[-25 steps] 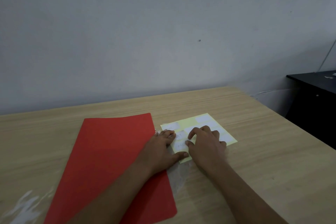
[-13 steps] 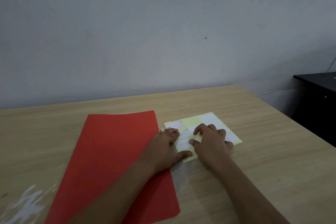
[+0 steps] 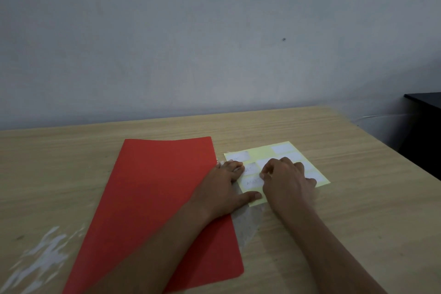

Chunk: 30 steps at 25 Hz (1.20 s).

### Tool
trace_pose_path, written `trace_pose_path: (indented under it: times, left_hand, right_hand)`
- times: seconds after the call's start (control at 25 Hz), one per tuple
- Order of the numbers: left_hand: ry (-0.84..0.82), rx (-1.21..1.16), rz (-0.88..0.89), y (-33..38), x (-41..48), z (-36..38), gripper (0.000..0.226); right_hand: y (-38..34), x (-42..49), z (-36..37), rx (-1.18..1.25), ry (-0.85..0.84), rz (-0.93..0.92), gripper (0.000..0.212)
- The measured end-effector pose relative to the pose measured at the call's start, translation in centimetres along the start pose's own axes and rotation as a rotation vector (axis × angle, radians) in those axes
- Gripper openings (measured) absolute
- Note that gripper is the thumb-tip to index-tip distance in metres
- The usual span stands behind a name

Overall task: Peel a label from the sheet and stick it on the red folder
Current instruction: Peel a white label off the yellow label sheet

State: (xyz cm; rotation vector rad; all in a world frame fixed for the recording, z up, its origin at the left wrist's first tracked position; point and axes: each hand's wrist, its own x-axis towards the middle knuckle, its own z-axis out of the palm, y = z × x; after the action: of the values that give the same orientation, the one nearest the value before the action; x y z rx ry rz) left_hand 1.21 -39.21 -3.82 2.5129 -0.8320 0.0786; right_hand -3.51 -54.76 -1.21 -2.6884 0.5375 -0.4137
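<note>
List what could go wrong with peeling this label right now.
The right hand picks at a label near the sheet middle; it may tear or curl. The left hand pins only the sheet's left edge, so the sheet could lift. The folder lies partly under the left arm, hampering placement.

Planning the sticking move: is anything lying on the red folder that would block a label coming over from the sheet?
Only the left hand and forearm, lying across the red folder beside the sheet; the rest is bare.
</note>
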Motion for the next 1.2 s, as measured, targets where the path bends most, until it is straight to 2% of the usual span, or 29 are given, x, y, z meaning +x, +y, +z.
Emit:
trace_pose_path:
  times: [0.2,0.36,0.6,1.04,1.2]
  left_hand:
    - [-0.005,0.006,-0.009,-0.2,0.0,0.1,0.093]
    - [-0.007,0.022,-0.005,-0.1,0.1,0.1,0.093]
    - [-0.001,0.013,-0.004,0.2,-0.2,-0.2,0.090]
    - [-0.018,-0.006,-0.039,0.6,-0.4,-0.9,0.086]
    - [-0.036,-0.034,-0.063,0.9,-0.6,-1.2,0.086]
  right_hand:
    - [-0.1,-0.1,0.3,0.000,0.024,-0.025,0.013]
    - [0.1,-0.4,0.1,0.016,0.011,-0.047,0.004]
    - [0.1,-0.5,-0.1,0.036,0.021,-0.038,0.004]
    - [0.4,-0.8,-0.9,0.091,0.039,-0.064,0.011]
    - [0.3,-0.4,-1.5,0.179,0.003,0.001,0.008]
